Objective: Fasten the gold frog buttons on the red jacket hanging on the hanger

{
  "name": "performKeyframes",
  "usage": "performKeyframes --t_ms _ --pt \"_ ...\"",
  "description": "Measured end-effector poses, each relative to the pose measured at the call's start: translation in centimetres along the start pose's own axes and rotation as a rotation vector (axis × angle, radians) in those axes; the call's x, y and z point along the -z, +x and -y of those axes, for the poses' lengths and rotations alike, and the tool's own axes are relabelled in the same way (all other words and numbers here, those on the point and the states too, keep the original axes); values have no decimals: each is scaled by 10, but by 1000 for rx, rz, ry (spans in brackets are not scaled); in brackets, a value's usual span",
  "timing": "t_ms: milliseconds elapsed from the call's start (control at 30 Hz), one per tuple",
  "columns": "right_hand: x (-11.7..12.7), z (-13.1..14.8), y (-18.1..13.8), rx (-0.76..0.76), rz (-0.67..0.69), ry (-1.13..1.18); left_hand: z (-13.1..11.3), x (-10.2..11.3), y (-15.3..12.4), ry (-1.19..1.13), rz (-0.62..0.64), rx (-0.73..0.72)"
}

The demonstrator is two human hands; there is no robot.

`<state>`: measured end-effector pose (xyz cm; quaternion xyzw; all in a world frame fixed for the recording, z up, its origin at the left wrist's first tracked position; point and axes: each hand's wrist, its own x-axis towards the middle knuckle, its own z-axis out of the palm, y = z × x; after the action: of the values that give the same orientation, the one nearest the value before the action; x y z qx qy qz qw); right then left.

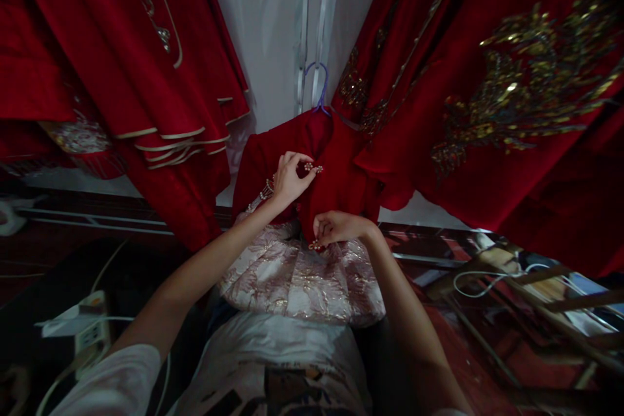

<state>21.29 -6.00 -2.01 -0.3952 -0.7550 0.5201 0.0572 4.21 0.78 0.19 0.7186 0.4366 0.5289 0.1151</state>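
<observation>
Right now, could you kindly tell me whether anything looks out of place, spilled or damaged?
I see no spill or damage on the red fabric garment. Only the thin white cable by the brown wooden frame at right looks untidy, because it lies in a loose loop.

Pale grey wall (263, 32) ahead, two upright metal strips (322, 10) running down it. Light dim, corners sinking into shadow. Floor (541, 370) reddish at right. Wooden-framed furniture (585, 301) there, type unclear, white cable (480, 294) looped near it. Left: dark surface (43, 292), white power strip (91, 335) with leads.
</observation>
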Motion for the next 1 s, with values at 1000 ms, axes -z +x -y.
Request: performKeyframes --t_ms 1000 --pt "5 10 -7 176 -265 -9 -3 24 48 -145 497 -253"
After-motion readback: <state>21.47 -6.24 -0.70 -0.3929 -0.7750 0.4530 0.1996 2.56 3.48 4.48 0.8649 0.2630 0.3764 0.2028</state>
